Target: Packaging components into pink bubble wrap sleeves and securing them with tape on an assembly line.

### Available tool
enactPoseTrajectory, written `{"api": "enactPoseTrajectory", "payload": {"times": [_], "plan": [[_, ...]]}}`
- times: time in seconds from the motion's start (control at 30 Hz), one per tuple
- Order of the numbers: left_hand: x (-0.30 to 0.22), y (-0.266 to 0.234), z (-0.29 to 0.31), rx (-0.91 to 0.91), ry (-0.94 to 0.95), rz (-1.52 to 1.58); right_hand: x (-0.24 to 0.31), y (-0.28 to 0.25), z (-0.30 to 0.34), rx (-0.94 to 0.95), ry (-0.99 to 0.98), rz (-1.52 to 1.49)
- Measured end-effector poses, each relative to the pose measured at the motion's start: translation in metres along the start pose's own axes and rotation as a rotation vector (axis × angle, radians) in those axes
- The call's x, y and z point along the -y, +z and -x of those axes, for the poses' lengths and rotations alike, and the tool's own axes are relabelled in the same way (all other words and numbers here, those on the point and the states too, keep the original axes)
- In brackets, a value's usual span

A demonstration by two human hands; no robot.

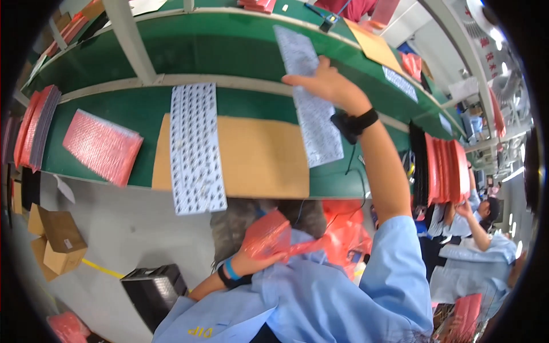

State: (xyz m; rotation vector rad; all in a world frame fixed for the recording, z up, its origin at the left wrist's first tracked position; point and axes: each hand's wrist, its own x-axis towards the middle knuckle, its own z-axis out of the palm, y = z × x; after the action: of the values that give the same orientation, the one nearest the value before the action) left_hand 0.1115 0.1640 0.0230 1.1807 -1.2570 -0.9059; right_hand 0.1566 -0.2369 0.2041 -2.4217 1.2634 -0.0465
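My right hand is stretched out over the far side of the bench. It grips a long white keyboard circuit board, thumb across its face and fingers by its right edge; that board slants over the bench's back rail. Low in front of my body, my left hand is closed on a pink bubble bag, its fingers partly hidden by the plastic. Between the hands, a second white keyboard board with rows of dark marks lies on a brown cardboard sheet, its near end sticking out past the bench edge.
A filled pink bubble bag lies on the green bench. Upright stacks of pink bags stand at the left and right. Pink plastic hangs below the bench. An open carton and black case stand on the floor. Co-workers are nearby.
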Motion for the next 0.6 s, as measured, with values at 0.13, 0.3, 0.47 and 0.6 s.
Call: {"api": "enactPoseTrajectory", "payload": {"times": [0.13,0.3,0.47,0.6], "plan": [[-0.002,0.011,0.029,0.049,0.059,-0.068,0.056,0.086,0.089,0.12,0.005,0.189],[-0.035,0.021,0.05,-0.02,0.053,0.069,0.066,0.167,0.091,-0.039,0.026,0.304],[-0.051,0.009,0.025,0.089,0.532,-0.2,0.075,0.067,0.193,0.354,-0.159,0.273],[-0.054,0.02,0.02,0.297,0.608,-0.181,-0.01,0.044,0.312,0.836,-0.285,0.233]]}}
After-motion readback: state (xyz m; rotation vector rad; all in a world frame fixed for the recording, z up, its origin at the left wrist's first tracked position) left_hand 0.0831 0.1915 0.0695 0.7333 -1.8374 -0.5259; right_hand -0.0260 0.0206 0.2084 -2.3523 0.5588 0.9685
